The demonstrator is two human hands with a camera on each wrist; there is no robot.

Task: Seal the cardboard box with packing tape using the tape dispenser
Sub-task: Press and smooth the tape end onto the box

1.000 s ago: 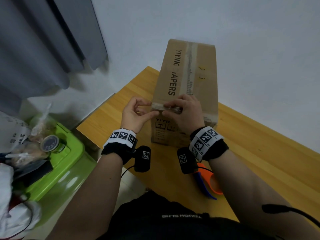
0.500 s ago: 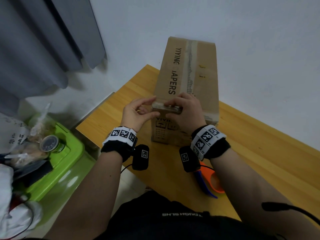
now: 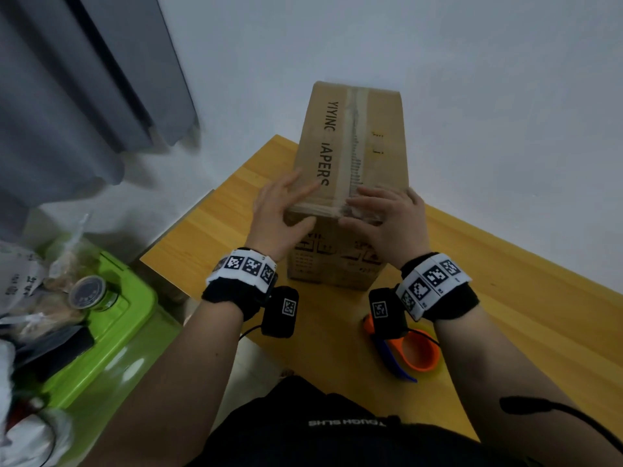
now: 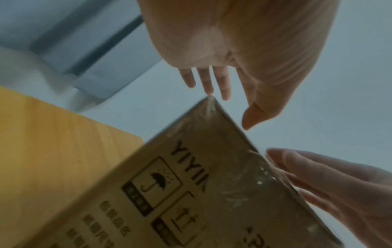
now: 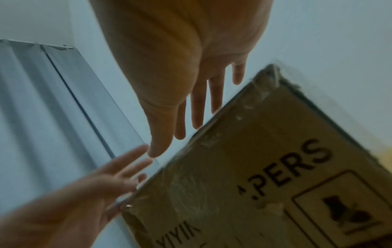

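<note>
Head view: we see the tall brown cardboard box (image 3: 350,170) with black lettering standing upright on the yellow wooden table (image 3: 505,298), against the pale wall. A strip of clear packing tape (image 3: 354,143) runs down the middle of the box top and wraps over its near edge. Left hand (image 3: 279,217) lies flat on the box's near-left corner, fingers straight on top, thumb down the front face. Right hand (image 3: 387,220) presses the near edge over the tape, fingers extended, nothing grasped. The orange-and-blue tape dispenser (image 3: 409,352) lies on the table nearer us than the box, untouched. A green plastic bin (image 3: 111,335) sits off the table, left of the box. Left wrist view: left-hand fingers straight above the box corner (image 4: 212,176), blurred. Right wrist view: both hands open-fingered along the box's taped edge (image 5: 254,167).
</note>
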